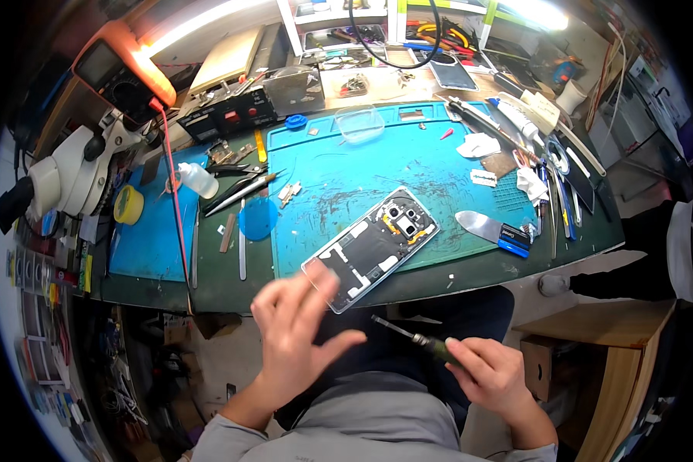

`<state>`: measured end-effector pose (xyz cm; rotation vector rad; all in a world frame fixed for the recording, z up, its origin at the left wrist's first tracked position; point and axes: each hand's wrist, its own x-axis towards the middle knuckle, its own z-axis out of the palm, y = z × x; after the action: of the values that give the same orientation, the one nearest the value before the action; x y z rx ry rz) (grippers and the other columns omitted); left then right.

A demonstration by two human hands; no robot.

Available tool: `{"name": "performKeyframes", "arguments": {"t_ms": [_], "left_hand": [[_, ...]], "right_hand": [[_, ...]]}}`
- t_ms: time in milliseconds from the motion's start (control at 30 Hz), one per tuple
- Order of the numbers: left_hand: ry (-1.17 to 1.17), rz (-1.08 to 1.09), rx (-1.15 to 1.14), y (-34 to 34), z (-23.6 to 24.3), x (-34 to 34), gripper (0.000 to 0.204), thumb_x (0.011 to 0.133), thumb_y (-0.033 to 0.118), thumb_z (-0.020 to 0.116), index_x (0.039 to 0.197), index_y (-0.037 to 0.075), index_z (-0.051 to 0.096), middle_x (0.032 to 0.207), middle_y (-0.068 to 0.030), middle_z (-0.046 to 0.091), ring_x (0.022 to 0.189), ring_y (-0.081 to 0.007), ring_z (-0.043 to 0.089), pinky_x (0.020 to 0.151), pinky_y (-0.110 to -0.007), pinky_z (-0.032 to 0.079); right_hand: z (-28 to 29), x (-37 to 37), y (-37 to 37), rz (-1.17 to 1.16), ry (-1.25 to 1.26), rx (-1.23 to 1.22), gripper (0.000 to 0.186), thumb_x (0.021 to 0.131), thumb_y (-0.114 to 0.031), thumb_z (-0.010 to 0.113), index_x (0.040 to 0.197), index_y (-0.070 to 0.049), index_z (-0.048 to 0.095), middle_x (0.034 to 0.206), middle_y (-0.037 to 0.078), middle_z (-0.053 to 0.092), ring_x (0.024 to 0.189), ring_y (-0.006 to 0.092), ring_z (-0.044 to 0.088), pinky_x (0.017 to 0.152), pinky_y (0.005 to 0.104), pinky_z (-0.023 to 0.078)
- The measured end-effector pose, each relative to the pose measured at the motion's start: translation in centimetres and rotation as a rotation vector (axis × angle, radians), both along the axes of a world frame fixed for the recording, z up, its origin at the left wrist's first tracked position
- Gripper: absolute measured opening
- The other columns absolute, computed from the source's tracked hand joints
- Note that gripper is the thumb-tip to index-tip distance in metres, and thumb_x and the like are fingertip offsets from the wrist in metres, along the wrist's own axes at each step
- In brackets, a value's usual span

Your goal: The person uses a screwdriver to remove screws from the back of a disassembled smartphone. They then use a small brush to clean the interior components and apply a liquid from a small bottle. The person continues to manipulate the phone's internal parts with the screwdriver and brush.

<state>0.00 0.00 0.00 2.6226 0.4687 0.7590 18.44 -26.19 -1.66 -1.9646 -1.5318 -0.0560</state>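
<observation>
A smartphone (372, 248) with its back cover off lies aslant on the blue work mat (339, 181), its lower end close to the bench's front edge. Dark inner parts, white patches and a camera module (402, 221) show in it. My left hand (296, 327) is raised by the phone's lower end, fingers apart and a little blurred, with nothing in it. Whether its fingertips touch the phone I cannot tell. Over my lap, my right hand (489, 373) grips the green handle of a screwdriver (431, 344), its metal shaft pointing up and left toward the phone.
Right of the phone lies a thin metal blade (481, 227) beside a blue-and-black small box (513, 241). Tweezers (242, 192), a squeeze bottle (199, 181) and yellow tape (128, 205) lie left. A microscope (61, 177) and an orange multimeter (123, 77) stand at far left. Another person's leg (631, 262) shows right.
</observation>
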Motion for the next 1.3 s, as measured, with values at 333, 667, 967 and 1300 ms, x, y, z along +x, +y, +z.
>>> {"name": "performKeyframes", "arguments": {"t_ms": [333,667,967,1300], "left_hand": [[0.034,-0.563,0.178,2.7,-0.2,-4.0,0.027,0.076,0.003,0.08,0.102,0.007,0.074,0.085,-0.0011,0.066,0.075,-0.017,0.063,0.069,-0.033,0.051],[0.075,-0.461,-0.201,2.6,0.6,-4.6,0.039,0.088,0.021,0.086,0.122,0.005,0.076,0.096,-0.0053,0.074,0.079,-0.023,0.07,0.07,-0.037,0.057],[0.014,-0.495,-0.124,2.3,-1.0,-5.1,0.022,0.075,-0.001,0.077,0.094,0.006,0.07,0.071,-0.0009,0.057,0.061,-0.0181,0.057,0.055,-0.031,0.046],[-0.055,-0.237,-0.125,3.2,0.8,-5.7,0.018,0.07,-0.002,0.077,0.083,0.007,0.067,0.067,-0.0036,0.056,0.058,-0.0214,0.059,0.052,-0.033,0.048]], "right_hand": [[1.2,-1.4,0.2,0.269,-0.173,-0.144,0.06,0.078,-0.009,0.076,0.136,-0.026,0.077,0.095,-0.005,0.064,0.064,0.0098,0.051,0.053,0.0222,0.044],[3.2,-0.7,0.3,0.265,-0.222,-0.207,0.059,0.079,-0.011,0.08,0.135,-0.029,0.077,0.094,-0.005,0.064,0.062,0.0083,0.049,0.053,0.0211,0.042],[3.2,-1.2,1.4,0.316,-0.289,-0.193,0.063,0.079,-0.011,0.079,0.139,-0.029,0.075,0.094,-0.003,0.063,0.061,0.0084,0.046,0.051,0.0213,0.039],[6.4,-1.2,2.5,0.339,-0.323,-0.223,0.061,0.075,-0.011,0.08,0.134,-0.025,0.078,0.09,-0.001,0.061,0.059,0.0093,0.046,0.05,0.0224,0.039]]}}
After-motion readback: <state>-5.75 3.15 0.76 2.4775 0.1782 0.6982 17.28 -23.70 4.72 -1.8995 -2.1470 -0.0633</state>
